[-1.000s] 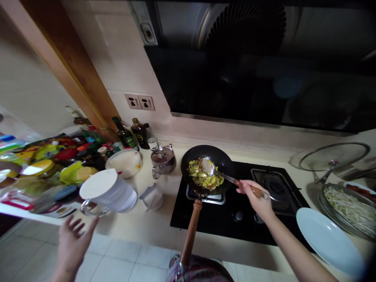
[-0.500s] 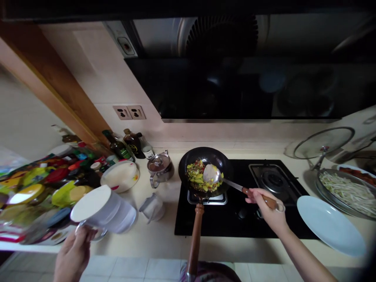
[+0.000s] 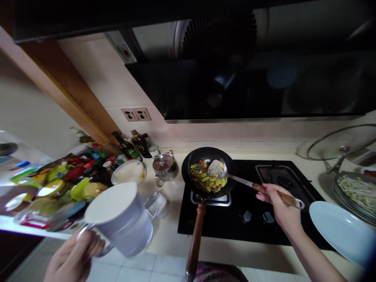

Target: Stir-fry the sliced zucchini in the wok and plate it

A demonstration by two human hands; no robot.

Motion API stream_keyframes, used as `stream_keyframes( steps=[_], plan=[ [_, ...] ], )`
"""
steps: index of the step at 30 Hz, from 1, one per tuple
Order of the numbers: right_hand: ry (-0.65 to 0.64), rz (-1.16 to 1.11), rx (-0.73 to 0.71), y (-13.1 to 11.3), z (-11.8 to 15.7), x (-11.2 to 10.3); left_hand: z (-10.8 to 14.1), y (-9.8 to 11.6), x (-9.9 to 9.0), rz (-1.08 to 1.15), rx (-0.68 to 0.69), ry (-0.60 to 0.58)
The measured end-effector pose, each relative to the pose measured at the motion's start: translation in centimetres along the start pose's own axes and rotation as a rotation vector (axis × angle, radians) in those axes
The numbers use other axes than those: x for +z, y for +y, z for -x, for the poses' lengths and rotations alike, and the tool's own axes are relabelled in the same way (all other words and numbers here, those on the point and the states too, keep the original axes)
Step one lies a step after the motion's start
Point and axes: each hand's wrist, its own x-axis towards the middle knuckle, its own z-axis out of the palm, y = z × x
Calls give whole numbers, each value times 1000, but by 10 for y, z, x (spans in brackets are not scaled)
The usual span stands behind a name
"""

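Observation:
My left hand point(image 3: 76, 254) is closed around the handle of a clear water pitcher point(image 3: 129, 225) with a white lid, held in the air over the counter's front edge. Clear liquid shows inside it. In my right hand point(image 3: 280, 207) is a wooden-handled spatula point(image 3: 243, 181), my fingers wrapped round the handle. Its metal blade rests among chopped yellow-green food point(image 3: 210, 183) with red bits. That food lies in a black wok point(image 3: 226, 156) on the left burner, and the wok's brown wooden handle point(image 3: 196, 239) points toward me.
Left are many jars point(image 3: 51, 188) and several bottles point(image 3: 126, 145). A lidded steel pot point(image 3: 164, 166), a small clear cup point(image 3: 157, 205) and a white-lidded bowl point(image 3: 129, 172) stand nearby. Right are a pale oval plate point(image 3: 337, 227), bean sprouts point(image 3: 357, 192) and a glass lid point(image 3: 331, 143). The range hood point(image 3: 220, 90) hangs above.
My left hand has brought the pitcher closer and to the right. The spatula blade has shifted slightly within the food. The view has turned a little left.

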Motion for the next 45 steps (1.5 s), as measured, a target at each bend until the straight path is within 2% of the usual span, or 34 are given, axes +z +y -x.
stream_keyframes(
  steps=[4,8,11,15,25,37,42,45],
  plan=[
    [-18,-206,196,-6,-1,7,-2,17,54,83,-25,-246],
    [-37,-266,278,-15,4,10,-6,19,100,-5,-17,-439],
    [-66,-294,301,-20,7,13,-10,22,126,-174,41,-548],
    [-106,-324,284,-20,8,13,-16,30,148,-334,88,-620],
    [-157,-374,286,-13,2,19,-29,43,172,-455,58,-728],
    [-237,-440,295,-9,-9,26,-41,48,177,-575,181,-713],
    [-271,-450,290,-7,-14,26,-41,54,178,-551,148,-714],
    [-285,-469,281,0,-22,28,-41,53,176,-507,110,-648]
  ],
)
